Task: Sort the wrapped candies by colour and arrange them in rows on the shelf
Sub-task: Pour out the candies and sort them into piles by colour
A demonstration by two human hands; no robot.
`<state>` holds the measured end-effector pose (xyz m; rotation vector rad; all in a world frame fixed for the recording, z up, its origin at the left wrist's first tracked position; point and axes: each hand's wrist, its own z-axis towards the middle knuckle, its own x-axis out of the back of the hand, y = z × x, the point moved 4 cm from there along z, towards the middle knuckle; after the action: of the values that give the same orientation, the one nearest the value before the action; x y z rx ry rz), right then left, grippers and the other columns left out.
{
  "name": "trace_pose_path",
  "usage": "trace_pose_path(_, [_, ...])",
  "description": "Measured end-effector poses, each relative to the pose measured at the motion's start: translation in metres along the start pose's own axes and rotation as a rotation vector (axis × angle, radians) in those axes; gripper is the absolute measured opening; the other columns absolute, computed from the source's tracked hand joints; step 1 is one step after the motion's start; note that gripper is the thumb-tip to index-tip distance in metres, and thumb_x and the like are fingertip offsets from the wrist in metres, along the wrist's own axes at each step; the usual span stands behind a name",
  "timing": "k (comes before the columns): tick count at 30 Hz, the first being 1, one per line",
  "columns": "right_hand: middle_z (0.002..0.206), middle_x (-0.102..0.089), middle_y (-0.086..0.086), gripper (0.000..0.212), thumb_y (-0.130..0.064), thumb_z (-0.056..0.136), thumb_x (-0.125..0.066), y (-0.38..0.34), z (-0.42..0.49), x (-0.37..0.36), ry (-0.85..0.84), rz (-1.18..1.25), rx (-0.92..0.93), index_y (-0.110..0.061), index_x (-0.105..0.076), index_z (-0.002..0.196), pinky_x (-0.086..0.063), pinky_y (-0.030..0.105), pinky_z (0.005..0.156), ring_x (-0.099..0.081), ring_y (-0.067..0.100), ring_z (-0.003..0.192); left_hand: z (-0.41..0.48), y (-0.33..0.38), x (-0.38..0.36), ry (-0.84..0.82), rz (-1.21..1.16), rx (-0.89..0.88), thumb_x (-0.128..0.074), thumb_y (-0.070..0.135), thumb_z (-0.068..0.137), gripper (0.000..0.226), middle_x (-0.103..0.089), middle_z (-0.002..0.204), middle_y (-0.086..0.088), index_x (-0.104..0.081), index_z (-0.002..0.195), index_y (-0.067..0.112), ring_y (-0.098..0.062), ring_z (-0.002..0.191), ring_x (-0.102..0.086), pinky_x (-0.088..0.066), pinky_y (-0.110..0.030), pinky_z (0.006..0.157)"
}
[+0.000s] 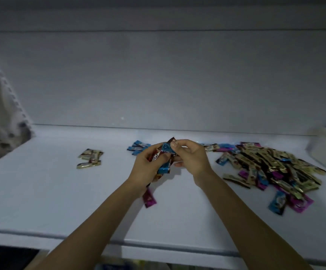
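Observation:
My left hand [148, 170] grips a bunch of wrapped candies [163, 168], blue, red and brown, above the middle of the white shelf [61, 191]. My right hand [191, 158] pinches a blue candy [168, 148] at the top of that bunch. A purple candy [149, 197] lies on the shelf just under my left wrist. A big mixed pile of candies [271, 168] in gold, blue and purple lies to the right. A small group of gold candies [90, 157] lies to the left. A small group of blue candies [137, 147] lies behind my left hand.
A white lace-edged cloth [0, 106] hangs at the far left over the shelf's end. A pale wall [158, 84] closes the back. A white rim [325, 147] stands at the right end. The shelf's front edge [158, 244] runs below my forearms.

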<state>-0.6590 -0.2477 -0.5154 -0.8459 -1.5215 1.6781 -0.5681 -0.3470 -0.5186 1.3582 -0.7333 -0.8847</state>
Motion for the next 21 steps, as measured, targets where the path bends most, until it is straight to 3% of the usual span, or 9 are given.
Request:
trace_pose_path(3, [0.07, -0.068, 0.001, 0.007, -0.018, 0.092, -0.06, 0.004, 0.003, -0.043, -0.04, 0.029, -0.039, -0.012, -0.064, 0.092, -0.045, 0.018, 0.046, -0.061, 0.01, 0.047, -0.016, -0.005, 0.056, 0.116, -0.023, 0.049, -0.06, 0.01, 0.092, 0.021, -0.061, 0.062, 0.003, -0.066, 0.11, 0.02, -0.004, 0.043, -0.049, -0.032, -0.016, 0.038])
trace_pose_path(7, [0.066, -0.063, 0.009, 0.016, -0.021, 0.094, -0.059, 0.025, 0.019, -0.072, 0.103, 0.039, -0.153, -0.005, -0.06, 0.093, -0.04, 0.018, 0.038, -0.047, 0.009, 0.034, -0.036, -0.016, 0.114, 0.256, -0.102, 0.128, -0.061, 0.011, 0.092, 0.021, -0.067, 0.068, 0.002, -0.069, 0.111, 0.015, -0.006, 0.049, -0.054, -0.037, -0.017, 0.038])
trace_pose_path(11, [0.088, -0.068, 0.013, 0.007, -0.018, 0.096, -0.052, 0.039, 0.045, -0.088, 0.173, 0.004, -0.19, -0.013, -0.056, 0.094, -0.046, 0.023, 0.045, -0.059, 0.012, 0.044, -0.04, -0.02, 0.13, 0.286, -0.174, 0.16, -0.058, 0.014, 0.094, 0.015, -0.062, 0.064, 0.004, -0.072, 0.099, 0.018, -0.008, 0.051, -0.048, -0.032, -0.015, 0.035])
trace_pose_path(14, [0.102, -0.067, 0.011, 0.015, -0.021, 0.097, -0.049, 0.035, 0.06, -0.091, 0.07, -0.252, -0.175, -0.019, -0.059, 0.108, -0.046, 0.022, 0.042, -0.062, 0.016, 0.046, -0.038, -0.023, 0.135, 0.293, -0.25, 0.17, -0.058, 0.015, 0.094, 0.016, -0.062, 0.067, 0.003, -0.073, 0.094, 0.02, -0.011, 0.055, -0.046, -0.031, -0.015, 0.033])
trace_pose_path(18, [0.098, -0.066, 0.011, 0.029, -0.03, 0.095, -0.052, 0.033, 0.065, -0.084, -0.056, -0.705, -0.073, -0.026, -0.053, 0.124, -0.037, 0.016, 0.034, -0.061, 0.017, 0.043, -0.036, -0.026, 0.138, 0.274, -0.285, 0.176, -0.058, 0.016, 0.093, 0.013, -0.058, 0.058, 0.002, -0.07, 0.093, 0.018, -0.011, 0.049, -0.044, -0.03, -0.016, 0.032])
trace_pose_path(21, [0.103, -0.065, 0.005, 0.032, -0.034, 0.093, -0.052, 0.031, 0.059, -0.081, -0.06, -1.036, 0.001, -0.027, -0.052, 0.124, -0.048, 0.025, 0.053, -0.065, 0.021, 0.065, -0.036, -0.029, 0.138, 0.267, -0.28, 0.167, -0.059, 0.016, 0.093, 0.01, -0.057, 0.059, 0.001, -0.069, 0.094, 0.017, -0.011, 0.046, -0.043, -0.029, -0.016, 0.033])
